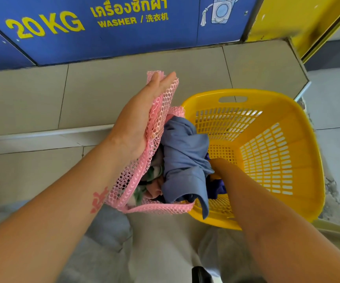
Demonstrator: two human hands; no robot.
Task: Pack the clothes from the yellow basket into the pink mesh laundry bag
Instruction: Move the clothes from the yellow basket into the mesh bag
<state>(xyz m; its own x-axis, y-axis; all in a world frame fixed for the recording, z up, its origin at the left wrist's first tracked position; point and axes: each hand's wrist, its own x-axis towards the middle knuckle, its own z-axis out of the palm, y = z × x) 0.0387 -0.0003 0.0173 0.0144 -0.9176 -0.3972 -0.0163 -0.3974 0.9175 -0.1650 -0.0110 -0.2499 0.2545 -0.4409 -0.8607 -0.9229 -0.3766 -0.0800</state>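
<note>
My left hand point(136, 119) grips the rim of the pink mesh laundry bag point(161, 111) and holds its mouth up and open. Inside the bag lie several clothes, among them a pink and a green-white piece point(152, 186). A blue-grey garment point(185, 158) sits half in the bag's mouth and hangs over the edge of the yellow basket point(267, 152). My right forearm point(244, 197) reaches down behind that garment; the right hand itself is hidden by the cloth. A dark blue garment point(218, 188) shows beside my wrist. The basket's bottom is otherwise bare.
A blue washer front point(103, 31) marked 20KG stands ahead on a raised grey tiled step point(42, 99). A yellow panel point(299, 21) rises at the right. My grey trousers point(165, 248) fill the bottom of the view.
</note>
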